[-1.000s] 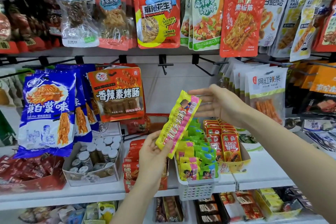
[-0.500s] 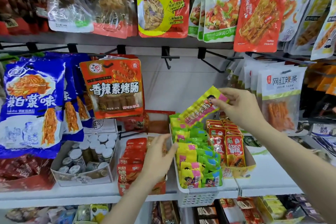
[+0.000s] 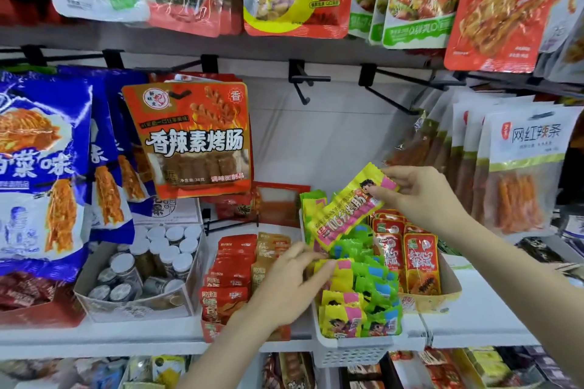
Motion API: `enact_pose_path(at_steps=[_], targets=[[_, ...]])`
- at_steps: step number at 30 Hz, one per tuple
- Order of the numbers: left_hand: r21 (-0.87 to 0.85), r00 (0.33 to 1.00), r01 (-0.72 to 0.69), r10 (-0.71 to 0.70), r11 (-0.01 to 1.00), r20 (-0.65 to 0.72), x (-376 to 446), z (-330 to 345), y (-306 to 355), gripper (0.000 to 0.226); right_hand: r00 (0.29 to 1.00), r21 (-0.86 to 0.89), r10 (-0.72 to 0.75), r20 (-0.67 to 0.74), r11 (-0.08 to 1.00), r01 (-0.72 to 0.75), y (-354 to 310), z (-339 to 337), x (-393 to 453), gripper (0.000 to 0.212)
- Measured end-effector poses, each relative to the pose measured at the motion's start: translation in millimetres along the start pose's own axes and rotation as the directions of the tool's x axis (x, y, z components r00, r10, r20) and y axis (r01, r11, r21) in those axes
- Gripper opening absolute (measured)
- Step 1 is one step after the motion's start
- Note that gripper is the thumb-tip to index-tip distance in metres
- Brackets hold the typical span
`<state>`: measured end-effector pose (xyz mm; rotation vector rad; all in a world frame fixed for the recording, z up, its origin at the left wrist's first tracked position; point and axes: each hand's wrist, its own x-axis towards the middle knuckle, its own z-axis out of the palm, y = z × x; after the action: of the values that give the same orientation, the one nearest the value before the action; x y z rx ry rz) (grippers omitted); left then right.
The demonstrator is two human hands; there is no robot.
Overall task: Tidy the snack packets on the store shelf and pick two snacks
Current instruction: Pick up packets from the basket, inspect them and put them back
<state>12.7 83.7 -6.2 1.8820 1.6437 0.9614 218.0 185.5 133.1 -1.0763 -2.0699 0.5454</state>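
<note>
My right hand (image 3: 420, 196), right of centre in the frame, pinches the upper end of a yellow-and-pink sausage packet (image 3: 347, 205) between thumb and fingertips. The packet slants from upper right down to lower left, its lower end over the back of the white basket (image 3: 354, 352), resting on or just above the packets there; I cannot tell which.

My left hand (image 3: 290, 284), lower centre, reaches to the basket's left edge. Fingers nearly straight, tips touching the small yellow and green packets (image 3: 363, 290) packed inside; they grip nothing.

The basket stands on the white shelf (image 3: 94, 335), centre right. Just right of it, a cardboard tray of red sachets (image 3: 422, 262). Just left, under my left wrist, a box of red packets (image 3: 232, 265). Further left, an open carton of small white-capped jars (image 3: 151, 259).

Hanging above on the left: an orange bag (image 3: 189, 139) and blue bags (image 3: 41, 167). Right edge: white-topped spicy-strip bags (image 3: 521, 167) on pegs.
</note>
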Motion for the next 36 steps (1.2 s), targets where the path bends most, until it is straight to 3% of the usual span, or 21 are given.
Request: enact_pose_path(at_steps=[3,7,10,13,15,18,22,25,28,36], targets=[[0.022,0.999,-0.023,0.022,1.000,0.024,-6.1,-3.8,-2.8,0.089,0.994,-0.176,-0.003,0.114,0.984,0.023,-2.1,7.6,0.8,0.011],[0.068,0.999,-0.021,0.018,0.997,0.036,-8.4,-5.8,-3.6,0.092,0.970,-0.322,-0.104,0.219,0.931,0.173,-9.2,31.9,0.0,0.016],[0.073,0.999,-0.029,0.027,0.997,0.034,-7.4,-5.4,-3.0,0.090,0.923,-0.474,-0.013,0.385,0.855,0.210,-7.0,72.3,-0.8,0.032],[0.064,0.999,-0.035,0.035,0.997,0.006,-7.1,-5.3,-2.2,0.085,0.878,-0.484,0.063,0.475,0.852,0.201,-2.4,93.9,-0.6,0.033],[0.056,1.000,-0.025,0.026,0.998,-0.006,-7.0,-5.9,-3.6,0.083,0.882,-0.464,0.100,0.461,0.874,0.144,0.2,88.6,3.0,0.038],[0.026,0.999,-0.033,0.033,0.999,-0.006,-6.7,-9.2,-5.2,0.075,0.927,-0.371,0.106,0.360,0.928,0.038,2.6,80.7,4.9,0.022],[-0.016,0.998,-0.029,0.030,0.999,0.059,-3.5,-11.7,-1.6,0.057,0.895,-0.402,0.109,0.432,0.912,0.083,7.2,93.8,-5.9,0.010],[0.008,0.996,-0.042,0.041,0.999,0.077,-2.5,-14.2,1.3,0.056,0.917,-0.355,0.079,0.391,0.932,0.071,13.9,86.5,-2.1,0.027],[0.043,0.995,-0.042,0.038,0.998,0.093,-3.0,-15.8,0.9,0.062,0.972,-0.340,0.033,0.232,0.939,0.049,19.2,71.8,3.0,0.014],[0.039,0.995,-0.043,0.040,0.998,0.094,-4.2,-16.1,-3.5,0.055,0.964,-0.447,0.066,0.258,0.893,0.058,22.6,90.1,3.5,0.026]])
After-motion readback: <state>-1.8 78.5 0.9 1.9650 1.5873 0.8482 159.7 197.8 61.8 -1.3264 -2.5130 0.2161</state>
